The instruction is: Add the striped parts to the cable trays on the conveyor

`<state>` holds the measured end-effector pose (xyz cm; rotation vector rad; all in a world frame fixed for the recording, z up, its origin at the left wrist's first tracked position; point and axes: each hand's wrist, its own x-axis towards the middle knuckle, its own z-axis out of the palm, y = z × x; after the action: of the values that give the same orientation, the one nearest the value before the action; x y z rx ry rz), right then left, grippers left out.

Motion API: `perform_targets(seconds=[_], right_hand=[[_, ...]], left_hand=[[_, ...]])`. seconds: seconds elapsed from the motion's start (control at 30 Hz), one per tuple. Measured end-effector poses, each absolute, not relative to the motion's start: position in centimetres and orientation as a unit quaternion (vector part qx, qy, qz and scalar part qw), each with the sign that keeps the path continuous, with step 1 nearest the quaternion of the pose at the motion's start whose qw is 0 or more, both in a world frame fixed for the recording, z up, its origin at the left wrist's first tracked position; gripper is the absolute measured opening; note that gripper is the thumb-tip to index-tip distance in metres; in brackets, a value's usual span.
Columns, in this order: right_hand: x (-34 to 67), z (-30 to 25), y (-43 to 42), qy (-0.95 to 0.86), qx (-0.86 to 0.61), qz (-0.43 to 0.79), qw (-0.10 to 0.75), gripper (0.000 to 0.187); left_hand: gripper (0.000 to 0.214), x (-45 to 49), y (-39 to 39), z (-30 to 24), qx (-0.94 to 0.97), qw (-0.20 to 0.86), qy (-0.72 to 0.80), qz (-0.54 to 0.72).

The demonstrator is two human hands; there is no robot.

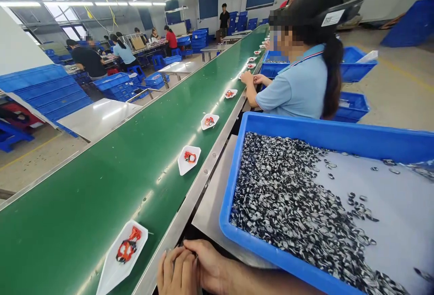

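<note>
Hands [183,263] sit closed together at the edge of a green conveyor belt [111,173], fingers curled so that anything held is hidden; the belt runs along their left, its white plates spaced singly; a blue plastic tray [233,170] rests on a steel desk [212,213] just to their right, apparently placed for easy reach, heaped with black-and-white striped pieces [285,204]; nearest the hands, a white plate [111,272] carries a red-orange part [127,245].

Head cam sits on the person's head, looks fwd & down along the green belt [111,159], v. near their hands [185,265]. Only 1 view.
</note>
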<state>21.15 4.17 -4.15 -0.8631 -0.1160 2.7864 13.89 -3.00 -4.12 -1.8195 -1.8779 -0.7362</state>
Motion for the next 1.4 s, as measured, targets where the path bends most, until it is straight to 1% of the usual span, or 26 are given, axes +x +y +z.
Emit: perform_targets(seconds=[0.13, 0.27, 0.37, 0.43, 0.5, 0.57, 0.63, 0.7, 0.8, 0.9, 1.03, 1.23, 1.4], right_hand=[[21.0, -3.6, 4.1, 0.027, -0.327, 0.939, 0.103, 0.028], [21.0, -3.4, 4.1, 0.028, -0.294, 0.949, 0.108, 0.031], [21.0, -3.5, 4.1, 0.011, -0.268, 0.958, 0.106, 0.026], [20.9, -3.5, 4.1, -0.026, -0.271, 0.954, 0.129, 0.018], [21.0, -3.4, 4.3, -0.056, -0.288, 0.947, 0.133, 0.014], [21.1, -3.3, 4.5, -0.066, -0.308, 0.942, 0.112, 0.018], [21.2, -3.1, 4.6, -0.065, -0.318, 0.941, 0.092, 0.025], [21.3, -3.0, 4.7, -0.069, -0.322, 0.940, 0.094, 0.028], [21.3, -2.9, 4.8, -0.074, -0.325, 0.938, 0.090, 0.028], [21.2, -2.9, 4.9, -0.080, -0.333, 0.935, 0.091, 0.029], [21.2, -2.8, 5.1, -0.083, -0.335, 0.933, 0.101, 0.031], [21.4, -2.9, 5.3, -0.079, -0.333, 0.932, 0.119, 0.028], [21.3, -3.2, 5.2, -0.077, -0.326, 0.933, 0.129, 0.027]], left_hand=[[0.015, 13.8, -2.7, -4.4, -0.651, 0.219, -0.677, -0.266], [0.016, 13.9, -2.7, -5.0, -0.646, 0.174, -0.692, -0.269], [0.020, 13.6, -2.6, -4.7, -0.654, 0.132, -0.684, -0.296], [0.021, 13.1, -2.3, -3.7, -0.652, 0.080, -0.680, -0.325], [0.022, 12.4, -1.6, -1.9, -0.639, 0.023, -0.686, -0.348], [0.022, 11.6, -0.4, 0.1, -0.619, -0.011, -0.703, -0.351], [0.022, 10.7, 1.1, 1.9, -0.607, -0.021, -0.719, -0.338], [0.022, 9.7, 3.0, 3.1, -0.606, -0.013, -0.727, -0.322], [0.028, 8.0, 5.9, 3.7, -0.620, 0.013, -0.730, -0.287], [0.033, 6.3, 8.4, 3.5, -0.621, 0.044, -0.756, -0.203], [0.029, 5.2, 10.6, 3.6, -0.616, 0.071, -0.775, -0.122], [0.025, 5.6, 11.4, 3.9, -0.617, 0.114, -0.777, -0.055], [0.027, 6.6, 8.5, 4.7, -0.601, 0.151, -0.783, -0.048]])
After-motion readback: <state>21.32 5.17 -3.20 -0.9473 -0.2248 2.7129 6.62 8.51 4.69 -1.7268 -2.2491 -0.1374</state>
